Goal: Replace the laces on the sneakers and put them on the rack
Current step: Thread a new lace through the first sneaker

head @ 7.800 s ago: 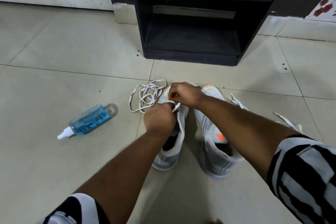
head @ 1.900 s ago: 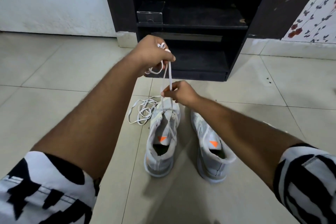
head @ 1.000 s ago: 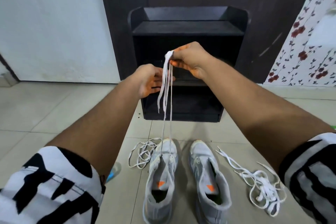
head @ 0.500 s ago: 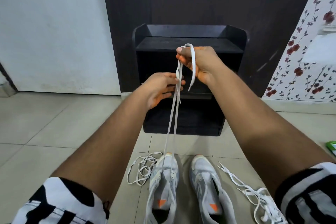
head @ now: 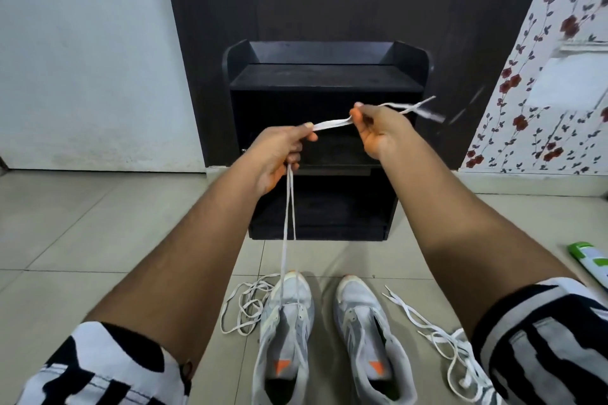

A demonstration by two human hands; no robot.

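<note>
1. Lace [head: 289, 214]: white, two strands running taut from the toe end of the left sneaker [head: 285, 332] up to the hands. Looks threaded only thru the lowest eyelets; rest of the eyelets seem bare, tho hard to be sure.
2. Left hand [head: 279, 154] is pinched on both strands w/ thumb & fingers, raised well above the shoe. Right hand [head: 378, 131] grips the same strands further along, so a short stretch spans hand to hand; the tips [head: 424, 107] stick out past it, blurred.
3. My guess: evening up the two ends before lacing upward.
4. Right sneaker [head: 368, 332] sits just beside the left one, both on the floor [head: 98, 240], toes facing the rack. No lace in it, as far as I can see.
5. Loose lace [head: 243, 306] lies in a heap touching the left shoe's outer side; another loose lace [head: 441, 335] sprawls right of the right shoe. Can't tell which is old, which new.
6. Black rack [head: 325, 82] stands against the wall, near the shoes; shelves look bare.
7. Green-and-white item [head: 589, 260] at the far right edge, cut off, unclear what.
8. Progress: early. Left: finish lacing shoe 1, do shoe 2 fully, then both onto the rack.
</note>
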